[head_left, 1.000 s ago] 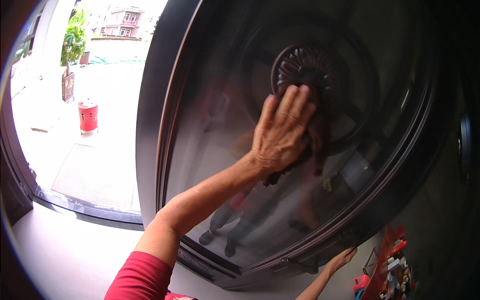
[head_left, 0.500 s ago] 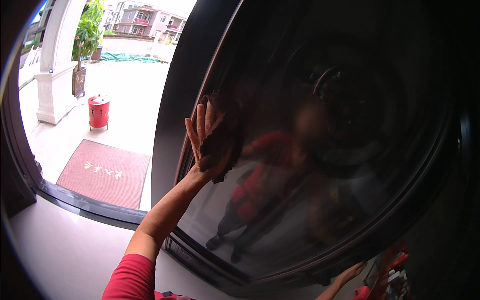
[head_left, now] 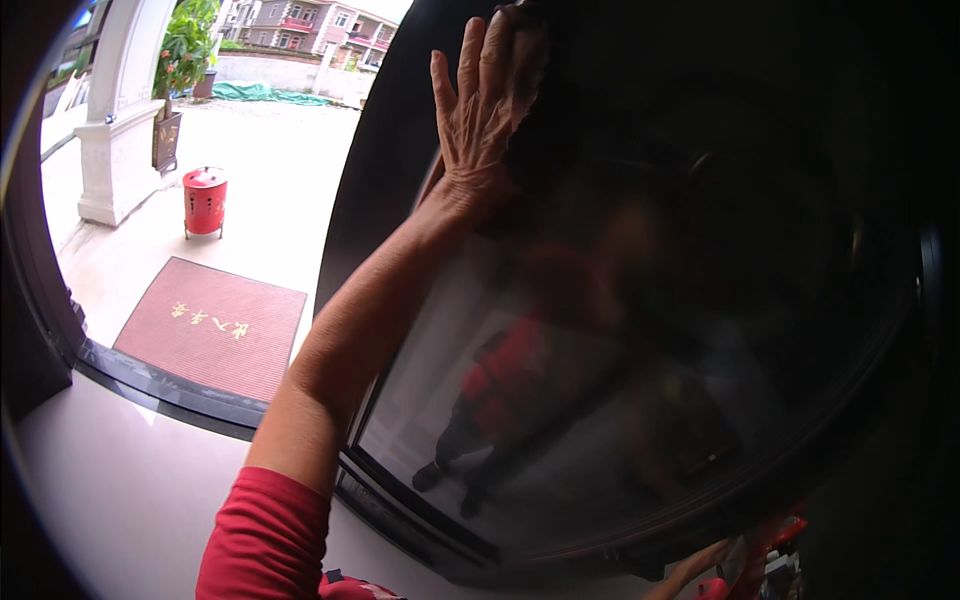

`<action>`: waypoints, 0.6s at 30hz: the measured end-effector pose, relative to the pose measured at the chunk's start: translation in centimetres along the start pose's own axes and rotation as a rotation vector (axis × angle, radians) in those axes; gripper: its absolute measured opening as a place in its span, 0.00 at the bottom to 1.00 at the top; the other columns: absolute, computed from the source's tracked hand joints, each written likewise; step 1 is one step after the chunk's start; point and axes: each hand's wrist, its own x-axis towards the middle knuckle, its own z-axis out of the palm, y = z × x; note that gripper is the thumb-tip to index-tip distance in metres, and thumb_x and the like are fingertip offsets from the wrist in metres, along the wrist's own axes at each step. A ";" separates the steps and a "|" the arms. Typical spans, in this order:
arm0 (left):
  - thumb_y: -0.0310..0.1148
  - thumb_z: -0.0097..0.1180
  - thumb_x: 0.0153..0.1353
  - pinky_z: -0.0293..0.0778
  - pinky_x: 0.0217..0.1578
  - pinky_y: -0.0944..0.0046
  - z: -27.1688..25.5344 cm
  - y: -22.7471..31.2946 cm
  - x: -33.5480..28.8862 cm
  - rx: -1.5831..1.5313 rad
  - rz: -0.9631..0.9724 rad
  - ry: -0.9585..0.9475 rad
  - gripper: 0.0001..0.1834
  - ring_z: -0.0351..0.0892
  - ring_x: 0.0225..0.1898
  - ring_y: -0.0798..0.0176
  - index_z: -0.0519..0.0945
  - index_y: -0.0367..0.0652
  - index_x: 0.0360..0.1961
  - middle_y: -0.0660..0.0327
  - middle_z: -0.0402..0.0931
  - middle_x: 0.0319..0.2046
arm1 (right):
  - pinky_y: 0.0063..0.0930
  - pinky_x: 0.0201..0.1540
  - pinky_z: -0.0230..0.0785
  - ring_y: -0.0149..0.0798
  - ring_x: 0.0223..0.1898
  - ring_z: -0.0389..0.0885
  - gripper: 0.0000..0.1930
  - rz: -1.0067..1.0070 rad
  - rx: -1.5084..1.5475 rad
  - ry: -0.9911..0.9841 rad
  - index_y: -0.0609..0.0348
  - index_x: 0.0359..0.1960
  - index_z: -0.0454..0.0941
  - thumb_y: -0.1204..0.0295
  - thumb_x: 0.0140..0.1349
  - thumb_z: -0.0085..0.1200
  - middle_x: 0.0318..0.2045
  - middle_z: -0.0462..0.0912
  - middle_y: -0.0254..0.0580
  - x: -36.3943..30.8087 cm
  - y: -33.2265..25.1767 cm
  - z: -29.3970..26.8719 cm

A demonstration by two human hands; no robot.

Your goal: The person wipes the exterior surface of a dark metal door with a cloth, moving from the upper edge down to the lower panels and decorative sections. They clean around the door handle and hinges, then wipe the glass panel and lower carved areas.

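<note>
High on a dark, glossy door panel, my left hand lies with its fingers stretched upward. A dark brown cloth is under the palm and along the thumb side, pressed flat to the panel. Much of the cloth is covered by the hand or lost in shadow. At the lower right, beneath the door's bottom edge, my right hand shows only in part. Its fingers are too dim to make out, and whatever it touches is hidden. A reflection of a figure in red shows on the panel.
Left of the door is a doorway with a dark sill. Outside lie a red mat, a red metal bin, a white pillar and a potted plant. Red and pale items stand at the lower right.
My left hand and the cloth have slid up the panel and slightly right, and the arm is stretched further. The right hand is now dimmer, roughly where it was.
</note>
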 end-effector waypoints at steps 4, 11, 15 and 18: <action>0.54 0.50 0.55 0.33 0.63 0.36 -0.3 -0.2 -1.8 -0.133 -0.188 0.083 0.44 0.40 0.70 0.47 0.51 0.45 0.68 0.51 0.43 0.68 | 0.39 0.59 0.58 0.53 0.56 0.67 0.30 -0.017 -0.011 0.022 0.68 0.60 0.61 0.53 0.70 0.27 0.57 0.65 0.60 0.6 0.4 -0.5; 0.53 0.54 0.53 0.33 0.64 0.38 -2.4 -0.3 -7.6 -0.164 -0.182 -0.007 0.47 0.38 0.69 0.44 0.50 0.40 0.67 0.48 0.45 0.67 | 0.39 0.59 0.58 0.53 0.56 0.67 0.30 -0.004 -0.003 -0.002 0.68 0.60 0.61 0.53 0.70 0.27 0.57 0.65 0.61 0.6 1.7 -0.4; 0.52 0.54 0.54 0.35 0.64 0.39 -4.3 0.2 -12.5 0.005 -0.229 -0.149 0.46 0.39 0.69 0.42 0.50 0.39 0.67 0.46 0.44 0.67 | 0.39 0.59 0.58 0.53 0.56 0.67 0.30 0.008 0.026 -0.027 0.68 0.59 0.61 0.53 0.70 0.27 0.57 0.65 0.61 0.7 2.7 -0.8; 0.50 0.53 0.57 0.38 0.64 0.38 -5.6 0.3 -18.8 0.052 -0.244 -0.151 0.43 0.41 0.68 0.39 0.52 0.38 0.66 0.43 0.43 0.67 | 0.39 0.59 0.58 0.53 0.56 0.67 0.29 0.029 0.082 -0.052 0.68 0.59 0.61 0.53 0.70 0.27 0.56 0.65 0.61 0.7 3.5 -0.7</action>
